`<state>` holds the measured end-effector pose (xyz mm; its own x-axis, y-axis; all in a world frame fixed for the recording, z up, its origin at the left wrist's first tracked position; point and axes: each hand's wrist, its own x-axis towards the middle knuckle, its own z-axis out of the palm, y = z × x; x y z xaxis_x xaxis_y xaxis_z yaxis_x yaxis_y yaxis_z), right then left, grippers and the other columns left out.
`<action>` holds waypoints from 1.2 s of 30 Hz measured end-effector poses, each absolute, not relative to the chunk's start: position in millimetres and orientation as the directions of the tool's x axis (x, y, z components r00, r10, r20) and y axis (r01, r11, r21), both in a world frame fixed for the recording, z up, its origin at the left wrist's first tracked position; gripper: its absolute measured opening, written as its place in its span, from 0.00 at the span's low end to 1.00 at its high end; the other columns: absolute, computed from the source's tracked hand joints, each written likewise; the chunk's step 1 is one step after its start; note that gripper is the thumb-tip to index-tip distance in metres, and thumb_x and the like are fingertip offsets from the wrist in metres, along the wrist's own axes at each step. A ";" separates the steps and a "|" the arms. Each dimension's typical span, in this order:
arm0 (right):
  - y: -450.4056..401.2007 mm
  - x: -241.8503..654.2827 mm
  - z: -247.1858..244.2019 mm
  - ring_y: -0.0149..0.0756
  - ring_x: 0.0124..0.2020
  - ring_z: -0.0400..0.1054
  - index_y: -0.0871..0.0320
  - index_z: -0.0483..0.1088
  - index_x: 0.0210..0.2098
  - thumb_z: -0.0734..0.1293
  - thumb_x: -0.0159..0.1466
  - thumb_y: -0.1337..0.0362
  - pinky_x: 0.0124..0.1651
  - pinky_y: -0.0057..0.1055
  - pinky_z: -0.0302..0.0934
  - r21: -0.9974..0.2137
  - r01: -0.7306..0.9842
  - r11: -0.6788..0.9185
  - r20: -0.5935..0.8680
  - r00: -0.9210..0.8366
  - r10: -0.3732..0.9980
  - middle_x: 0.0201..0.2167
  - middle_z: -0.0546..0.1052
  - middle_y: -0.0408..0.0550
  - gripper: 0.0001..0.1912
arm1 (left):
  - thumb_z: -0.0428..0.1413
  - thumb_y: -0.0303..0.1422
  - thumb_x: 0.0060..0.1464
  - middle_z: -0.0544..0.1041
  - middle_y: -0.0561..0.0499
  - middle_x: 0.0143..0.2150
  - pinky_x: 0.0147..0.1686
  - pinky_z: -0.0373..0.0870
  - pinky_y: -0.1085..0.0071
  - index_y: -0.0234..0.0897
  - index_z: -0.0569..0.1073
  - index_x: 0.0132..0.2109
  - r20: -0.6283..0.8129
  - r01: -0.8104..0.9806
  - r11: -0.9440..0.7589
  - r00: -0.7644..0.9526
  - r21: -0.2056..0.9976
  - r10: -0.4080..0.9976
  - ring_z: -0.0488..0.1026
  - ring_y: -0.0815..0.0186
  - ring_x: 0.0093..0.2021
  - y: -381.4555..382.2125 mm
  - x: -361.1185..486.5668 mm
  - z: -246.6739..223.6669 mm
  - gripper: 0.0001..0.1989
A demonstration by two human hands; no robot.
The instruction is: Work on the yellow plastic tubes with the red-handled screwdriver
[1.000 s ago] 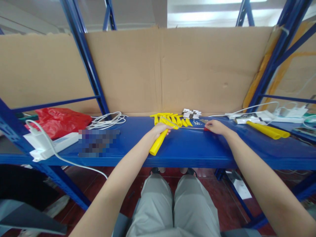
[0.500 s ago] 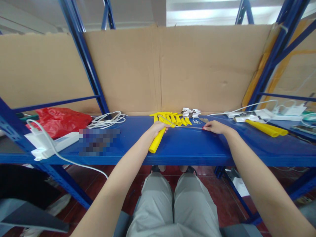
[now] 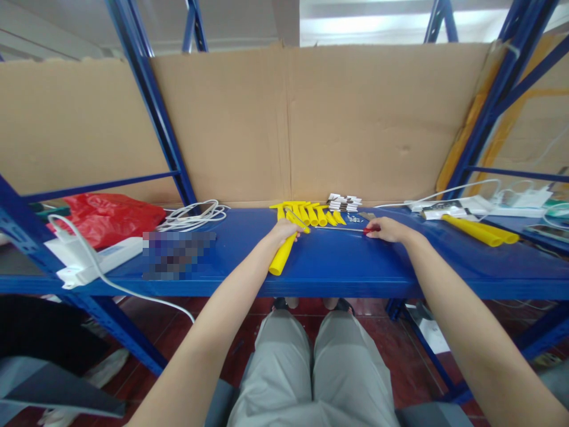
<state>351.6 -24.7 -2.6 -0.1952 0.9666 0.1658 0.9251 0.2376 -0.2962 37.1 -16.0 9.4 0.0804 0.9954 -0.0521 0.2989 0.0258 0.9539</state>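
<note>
My left hand (image 3: 284, 231) is closed around a yellow tube-like piece (image 3: 281, 258) that slants toward the front edge of the blue shelf (image 3: 355, 261). A thin yellow part crosses at its upper end. My right hand (image 3: 381, 229) is closed on the red handle (image 3: 367, 232) of a screwdriver. Its long metal shaft (image 3: 340, 229) points left toward the piece in my left hand. Behind my hands lie several yellow pieces (image 3: 312, 214), small screws (image 3: 354, 219) and a stack of white and dark parts (image 3: 344, 203).
On the left are a red plastic bag (image 3: 113, 218), a white power strip (image 3: 120, 254) and a coiled white cable (image 3: 195, 216). Two yellow tubes (image 3: 480, 232) and another power strip (image 3: 511, 207) lie at the right. Cardboard (image 3: 355, 124) stands behind.
The thin yellow part at my left hand has shifted slightly left and turned. My right hand and the screwdriver have barely moved.
</note>
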 end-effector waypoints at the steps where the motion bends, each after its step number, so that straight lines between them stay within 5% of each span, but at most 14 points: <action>1: -25.3 350.7 -2.4 0.41 0.35 0.73 0.56 0.77 0.32 0.68 0.56 0.60 0.41 0.34 0.67 -0.292 0.926 0.239 0.169 -0.196 0.966 0.34 0.80 0.50 0.09 | 0.58 0.17 0.50 0.66 0.58 0.16 0.19 0.61 0.78 0.29 0.74 0.34 -0.052 0.300 0.027 0.077 0.954 0.996 0.63 0.74 0.17 -14.1 36.8 8.4 0.05; 15: -34.0 337.8 5.3 0.43 0.39 0.73 0.56 0.77 0.35 0.67 0.56 0.51 0.45 0.37 0.66 -0.367 0.857 0.362 0.197 -0.309 0.930 0.39 0.80 0.50 0.16 | 0.59 0.17 0.49 0.70 0.56 0.19 0.20 0.63 0.76 0.28 0.75 0.35 -0.050 0.304 0.027 0.066 0.952 0.997 0.62 0.74 0.17 -6.9 35.5 6.2 0.06; 36: -35.3 331.7 5.6 0.46 0.42 0.73 0.57 0.77 0.34 0.68 0.55 0.54 0.49 0.39 0.65 -0.388 0.854 0.348 0.165 -0.306 0.937 0.40 0.80 0.51 0.14 | 0.58 0.18 0.50 0.66 0.57 0.16 0.21 0.64 0.75 0.28 0.74 0.37 -0.060 0.353 0.035 0.061 0.935 0.996 0.64 0.72 0.17 -13.2 36.6 9.7 0.06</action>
